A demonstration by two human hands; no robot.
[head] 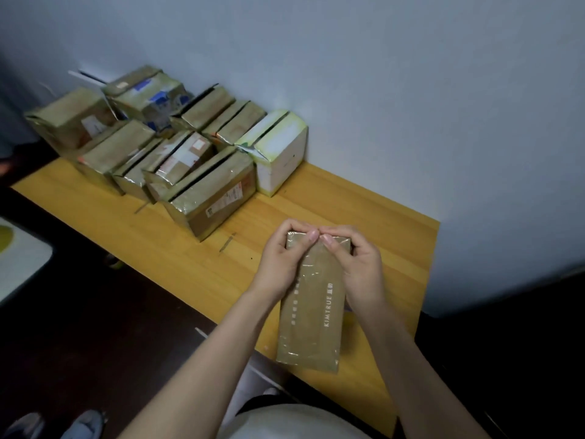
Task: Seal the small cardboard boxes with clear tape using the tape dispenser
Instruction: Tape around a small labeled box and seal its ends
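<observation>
Gripping the far end of a long cardboard box (313, 318), lower centre of the frame.

Laid lengthwise on the wooden table (158, 242), glossy with clear tape, printed KIMTRUE along the top. Held by the left hand (281, 255) and the right hand (354, 261) alike, with fingers curled over the far edge and thumb tips almost meeting on the top face. Toward upper left, against the wall, packed with a cluster of brown boxes (164, 144), several showing dark flap gaps, ending in a white box (281, 153).

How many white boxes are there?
1. The white box stands at the right end of the pile of brown boxes, by the wall. More could be hidden behind that pile.
</observation>
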